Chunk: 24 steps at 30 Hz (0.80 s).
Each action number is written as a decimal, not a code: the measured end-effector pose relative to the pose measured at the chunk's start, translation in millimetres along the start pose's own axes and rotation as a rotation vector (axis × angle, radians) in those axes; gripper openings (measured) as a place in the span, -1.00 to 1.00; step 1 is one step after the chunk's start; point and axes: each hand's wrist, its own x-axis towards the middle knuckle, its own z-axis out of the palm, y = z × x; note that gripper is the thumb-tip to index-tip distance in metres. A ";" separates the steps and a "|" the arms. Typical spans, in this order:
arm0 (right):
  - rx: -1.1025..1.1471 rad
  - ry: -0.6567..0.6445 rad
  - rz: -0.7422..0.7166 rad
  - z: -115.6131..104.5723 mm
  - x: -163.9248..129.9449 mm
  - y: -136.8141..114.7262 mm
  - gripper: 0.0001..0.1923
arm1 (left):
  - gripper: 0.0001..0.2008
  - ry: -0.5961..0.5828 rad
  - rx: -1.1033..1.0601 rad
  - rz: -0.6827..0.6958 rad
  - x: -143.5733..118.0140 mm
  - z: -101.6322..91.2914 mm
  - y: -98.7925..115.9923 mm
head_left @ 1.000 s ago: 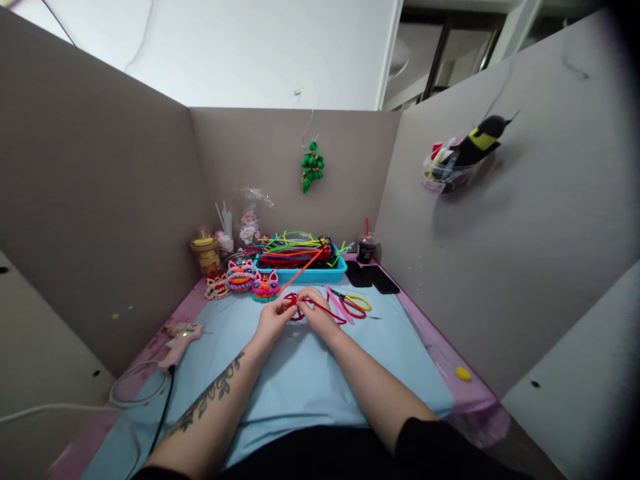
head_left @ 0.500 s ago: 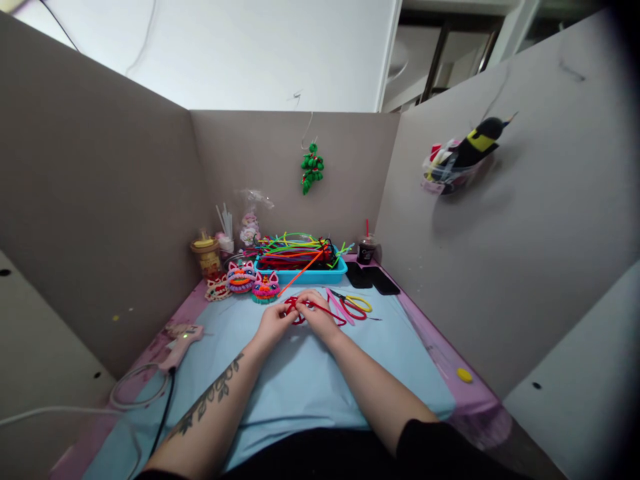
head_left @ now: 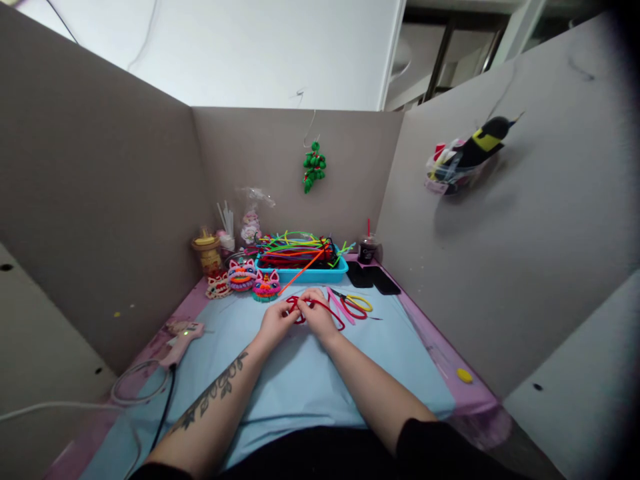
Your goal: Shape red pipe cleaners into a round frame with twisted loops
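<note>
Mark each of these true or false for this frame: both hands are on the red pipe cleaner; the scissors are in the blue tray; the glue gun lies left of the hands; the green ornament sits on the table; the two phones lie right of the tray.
1. Both the left hand and the right hand are on the red pipe cleaner. True.
2. The scissors are in the blue tray. False: they lie on the blue mat, right of the hands.
3. The glue gun lies left of the hands. True.
4. The green ornament sits on the table. False: it hangs on the back wall.
5. The two phones lie right of the tray. True.
</note>
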 end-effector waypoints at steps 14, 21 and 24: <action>0.078 -0.161 -0.073 -5.7 2.5 -6.2 -0.94 | -0.60 0.052 -0.470 -0.426 0.6 -4.3 0.3; 0.111 -0.088 0.030 -4.5 2.1 -0.7 -0.91 | -0.59 0.075 -0.531 -0.421 1.8 -1.2 -3.1; 0.099 -0.052 0.039 -4.4 3.8 0.5 -0.89 | -0.59 0.071 -0.517 -0.413 2.0 -1.3 -4.1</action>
